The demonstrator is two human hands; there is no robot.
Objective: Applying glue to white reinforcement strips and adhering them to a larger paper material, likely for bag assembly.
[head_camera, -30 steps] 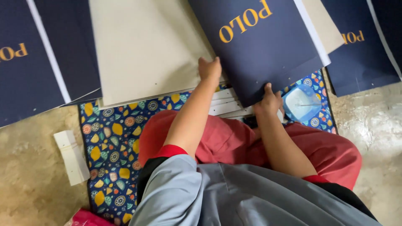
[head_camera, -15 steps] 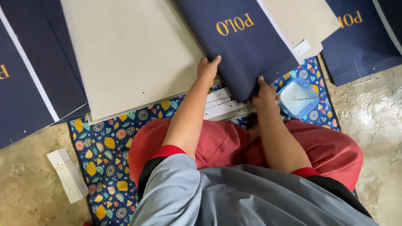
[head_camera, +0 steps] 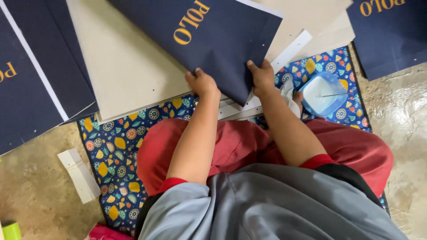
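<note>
On a patterned floor mat (head_camera: 116, 144), left hand (head_camera: 202, 83) and right hand (head_camera: 262, 74) each clamp their grip on the navy printed sheet's (head_camera: 213, 42) lower edge.

Large navy paper sheet with gold lettering (head_camera: 209, 40): top cut by frame edge. Left hand (head_camera: 202, 82) and right hand (head_camera: 262, 75): fingertips hidden under sheet. Small green object (head_camera: 10, 231) at bottom-left corner: cropped, unidentifiable.

One view only: a head-worn camera, from which we look steeply down and close over our own arms and lap. Lower frame holds our grey shirt; middle, the patterned mat (head_camera: 115, 146); upper frame, the floor (head_camera: 35, 191) just ahead. No second view overlaps it.
</note>
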